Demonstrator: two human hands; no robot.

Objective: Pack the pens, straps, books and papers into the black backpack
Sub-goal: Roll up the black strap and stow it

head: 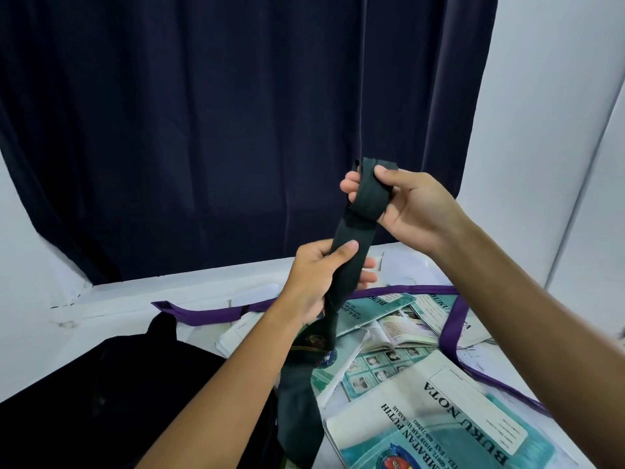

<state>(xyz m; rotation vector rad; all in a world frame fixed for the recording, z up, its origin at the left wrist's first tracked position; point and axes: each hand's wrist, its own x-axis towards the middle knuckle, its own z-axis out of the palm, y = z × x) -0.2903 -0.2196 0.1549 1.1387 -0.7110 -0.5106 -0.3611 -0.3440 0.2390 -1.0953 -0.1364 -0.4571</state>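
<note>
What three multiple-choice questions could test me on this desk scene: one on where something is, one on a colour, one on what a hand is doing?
1. Where is the backpack?
A. lower left, beside the books
B. hanging on the curtain
C. on top of the books

2. What colour is the strap lying across the table?
A. red
B. purple
C. yellow

3. What is the right hand doing?
A. lying flat on a book
B. gripping the rolled top of the dark tie
C. holding a pen

Answers:
1 A: the black bag sits at the lower left, next to the books.
2 B: the band running past the books is purple.
3 B: its fingers curl round the wound end, while the left hand holds the tie lower down.
</note>
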